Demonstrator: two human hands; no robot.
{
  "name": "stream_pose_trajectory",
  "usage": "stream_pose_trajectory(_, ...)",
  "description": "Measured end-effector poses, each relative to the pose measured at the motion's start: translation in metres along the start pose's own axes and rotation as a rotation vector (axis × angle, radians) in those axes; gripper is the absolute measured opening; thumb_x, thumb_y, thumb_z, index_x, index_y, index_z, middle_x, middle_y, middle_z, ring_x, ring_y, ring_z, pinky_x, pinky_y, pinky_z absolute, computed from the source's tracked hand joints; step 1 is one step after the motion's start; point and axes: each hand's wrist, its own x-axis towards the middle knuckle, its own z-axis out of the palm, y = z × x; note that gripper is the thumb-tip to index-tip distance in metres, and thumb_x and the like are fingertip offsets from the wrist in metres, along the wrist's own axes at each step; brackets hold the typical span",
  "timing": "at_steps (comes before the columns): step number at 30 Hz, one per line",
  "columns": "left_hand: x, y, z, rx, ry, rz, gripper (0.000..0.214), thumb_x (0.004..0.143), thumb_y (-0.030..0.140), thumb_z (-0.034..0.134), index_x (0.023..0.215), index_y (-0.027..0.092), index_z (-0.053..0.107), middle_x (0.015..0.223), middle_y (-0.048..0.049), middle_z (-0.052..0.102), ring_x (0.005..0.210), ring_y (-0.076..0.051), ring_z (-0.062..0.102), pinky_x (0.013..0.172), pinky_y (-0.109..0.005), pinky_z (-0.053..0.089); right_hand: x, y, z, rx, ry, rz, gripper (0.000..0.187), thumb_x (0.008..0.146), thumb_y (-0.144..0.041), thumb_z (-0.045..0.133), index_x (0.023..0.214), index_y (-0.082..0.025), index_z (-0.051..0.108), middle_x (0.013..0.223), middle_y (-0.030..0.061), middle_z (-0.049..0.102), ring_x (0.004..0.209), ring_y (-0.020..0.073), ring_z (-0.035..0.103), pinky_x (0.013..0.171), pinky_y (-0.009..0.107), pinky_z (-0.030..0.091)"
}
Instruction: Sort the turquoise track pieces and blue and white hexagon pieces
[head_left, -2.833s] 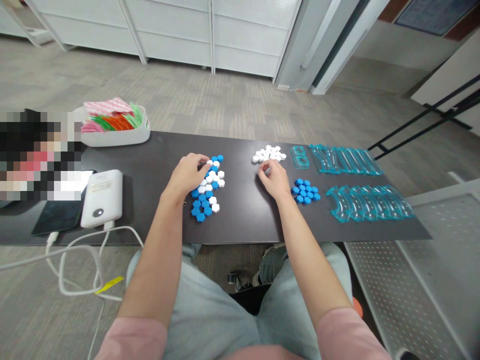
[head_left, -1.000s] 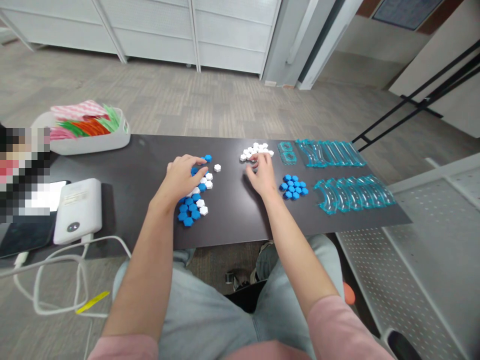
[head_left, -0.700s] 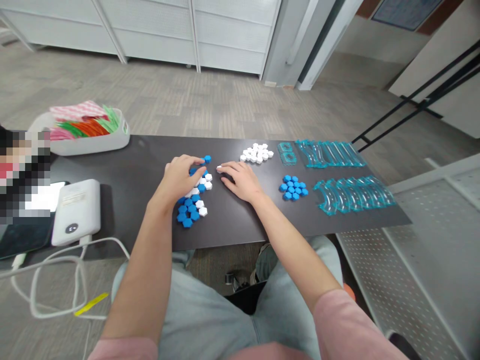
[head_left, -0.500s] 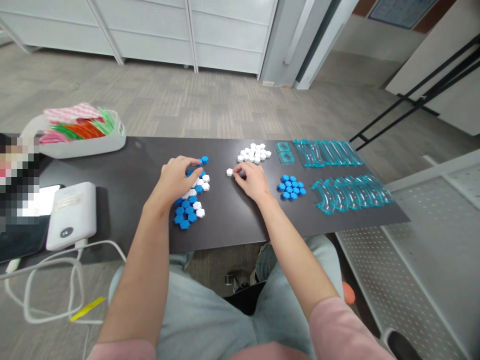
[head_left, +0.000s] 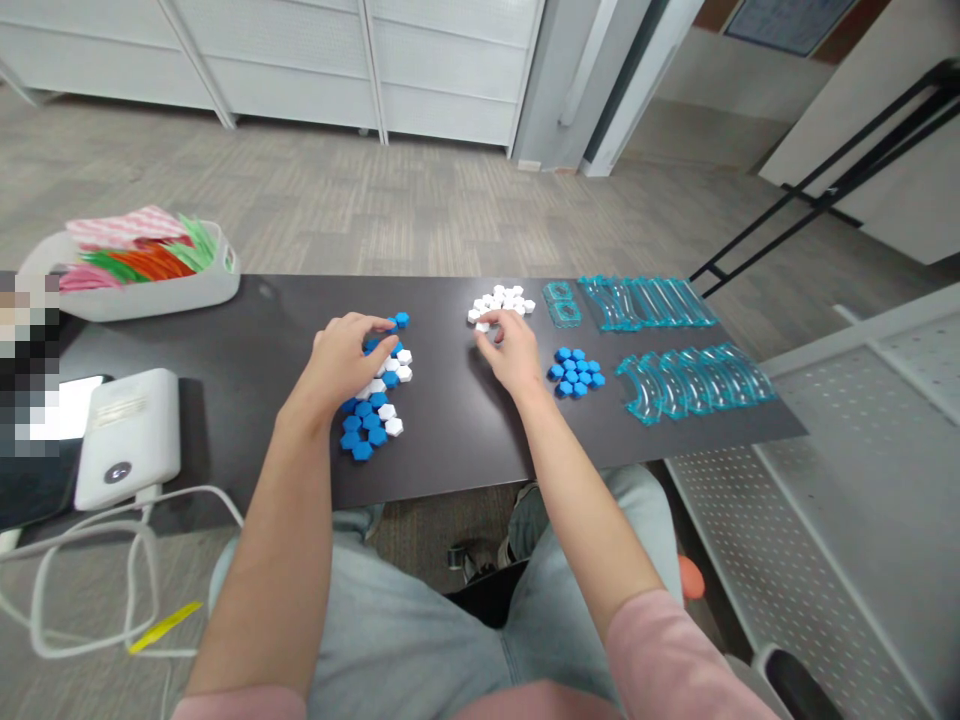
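Centrally, left hand, fingers parted, over blue-and-white hexagons; right hand at white pile, its fingers' grasp indeterminable.

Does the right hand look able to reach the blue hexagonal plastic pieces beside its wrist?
Probably yes: nothing visible blocks the blue pieces, though the right hand is at a white hexagonal piece.

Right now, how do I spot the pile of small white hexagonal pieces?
On the long dark table, look past the right hand toward the far edge. The pile of small white hexagonal pieces lies there, left of two teal-edged plastic squares. It is all white, unlike the blue hexagon cluster and the mixed blue-and-white hexagon group.
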Motion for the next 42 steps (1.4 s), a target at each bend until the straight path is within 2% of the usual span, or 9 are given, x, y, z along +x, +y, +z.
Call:
stream_pose_trajectory(5,0.0,0.0,-0.001,-0.002,-0.008,0.003,0.036,0.104,0.047,0.065,0.13,0.031,0.083,0.14,-0.0111,0.081,0.134,-0.039,0.071,0.119,-0.059,0.052,0.008,0.038,-0.012,0.063,0.259,0.231,0.014,0.095,-0.025,0.069,0.109,-0.024,0.068,0.12,0.0091,0.075,0.084,0.0194,0.069,0.098,0.042,0.06)
stream_pose_trajectory(10,-0.001,-0.001,0.0,-0.024,0.005,0.018,0.035,0.104,0.046,0.065,0.129,0.031,0.083,0.138,-0.0107,0.082,0.133,-0.038,0.072,0.12,-0.057,0.053,0.009,0.045,-0.009,0.056,0.255,0.334,0.015,0.092,-0.019,0.069,0.106,-0.023,0.067,0.119,0.0088,0.07,0.081,0.0181,0.069,0.106,0.046,0.06)
stream_pose_trajectory(15,-0.003,-0.005,-0.002,-0.039,0.009,0.015,0.035,0.104,0.045,0.065,0.13,0.03,0.083,0.138,-0.0108,0.082,0.133,-0.038,0.071,0.121,-0.058,0.052,0.008,0.041,-0.007,0.049,0.237,0.319,0.027,0.089,-0.013,0.064,0.114,-0.023,0.066,0.129,0.0112,0.065,0.083,0.0185,0.07,0.112,0.049,0.058)
stream_pose_trajectory(18,-0.003,-0.007,-0.003,-0.044,0.006,0.012,0.036,0.104,0.046,0.064,0.13,0.031,0.082,0.139,-0.0105,0.081,0.135,-0.037,0.07,0.122,-0.057,0.052,0.007,0.035,-0.007,0.026,0.245,0.256,0.028,0.088,-0.017,0.065,0.116,-0.024,0.064,0.129,0.0128,0.064,0.097,0.0239,0.07,0.11,0.049,0.059)
stream_pose_trajectory(23,-0.001,-0.009,-0.003,-0.065,0.003,-0.002,0.042,0.104,0.049,0.063,0.133,0.026,0.081,0.139,-0.0135,0.078,0.131,-0.035,0.072,0.12,-0.052,0.055,-0.001,0.0,0.01,0.013,-0.021,-0.013,0.025,0.097,-0.025,0.064,0.122,-0.025,0.069,0.126,0.0118,0.068,0.114,0.0283,0.07,0.106,0.046,0.061)
stream_pose_trajectory(28,-0.001,-0.01,-0.003,-0.09,0.057,-0.043,0.036,0.105,0.04,0.058,0.128,0.025,0.081,0.129,-0.012,0.08,0.122,-0.031,0.075,0.116,-0.048,0.058,0.009,-0.035,0.041,-0.03,-0.315,-0.239,0.042,0.107,-0.024,0.059,0.147,-0.027,0.069,0.149,0.0123,0.066,0.123,0.0294,0.074,0.108,0.047,0.064)
stream_pose_trajectory(32,-0.002,-0.011,-0.005,-0.102,0.084,-0.062,0.036,0.105,0.036,0.055,0.128,0.023,0.08,0.128,-0.0118,0.079,0.119,-0.029,0.076,0.113,-0.044,0.06,0.032,-0.045,0.058,0.02,-0.364,-0.319,0.053,0.111,-0.024,0.057,0.164,-0.032,0.061,0.168,0.0091,0.059,0.139,0.0282,0.07,0.114,0.047,0.063)
stream_pose_trajectory(38,0.007,-0.01,-0.005,-0.093,0.03,-0.007,0.039,0.107,0.039,0.054,0.129,0.022,0.08,0.132,-0.0135,0.079,0.126,-0.031,0.073,0.12,-0.047,0.056,0.041,-0.047,0.064,0.031,-0.388,-0.3,0.026,0.111,-0.023,0.061,0.13,-0.031,0.076,0.143,0.0049,0.073,0.132,0.0241,0.072,0.109,0.039,0.06)
stream_pose_trajectory(42,0.016,-0.009,0.002,-0.063,0.004,0.022,0.043,0.105,0.046,0.055,0.132,0.023,0.08,0.136,-0.0161,0.078,0.136,-0.037,0.069,0.126,-0.053,0.051,0.031,-0.05,0.057,-0.005,-0.355,-0.228,0.021,0.111,-0.022,0.061,0.125,-0.028,0.075,0.136,0.0059,0.071,0.12,0.0224,0.071,0.102,0.034,0.057)
